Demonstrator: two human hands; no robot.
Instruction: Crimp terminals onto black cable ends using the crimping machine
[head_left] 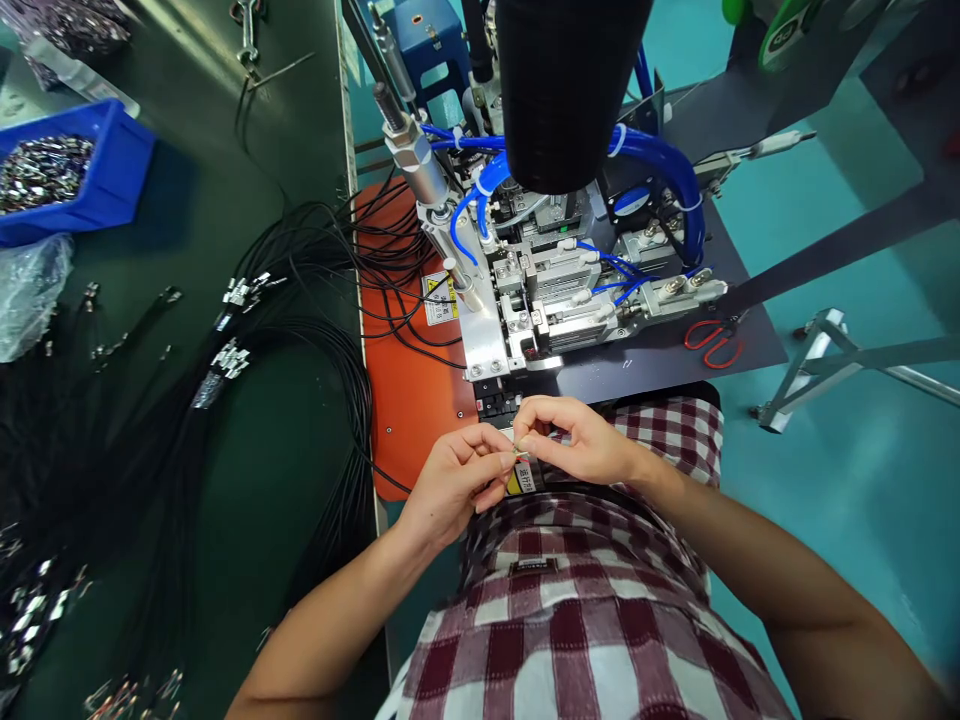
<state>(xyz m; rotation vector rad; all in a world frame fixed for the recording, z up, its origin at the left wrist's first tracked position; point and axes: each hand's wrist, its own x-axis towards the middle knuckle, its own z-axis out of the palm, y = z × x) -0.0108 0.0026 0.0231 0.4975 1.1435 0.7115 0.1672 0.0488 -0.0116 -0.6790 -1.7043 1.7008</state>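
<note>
My left hand (459, 474) and my right hand (576, 438) meet just in front of the machine, above my lap. Both are closed in a pinch, fingertips almost touching. Between them are the thin wires (523, 456) of a cable end, with a bit of red and white showing. The fingers cover most of this end. Just below the fingertips a yellow and white label (523, 480) is partly visible. The silver metal machine (555, 300), with its blue air hoses (679, 180), stands beyond my hands on an orange base (409, 420).
Bundles of black cables (352, 380) with metal connectors (229, 360) spread over the dark green table (277, 520) to the left. A blue bin (124, 165) there contains many small metal parts. Red-handled scissors (712, 345) lie right of the machine. A black tube (574, 90) hangs overhead.
</note>
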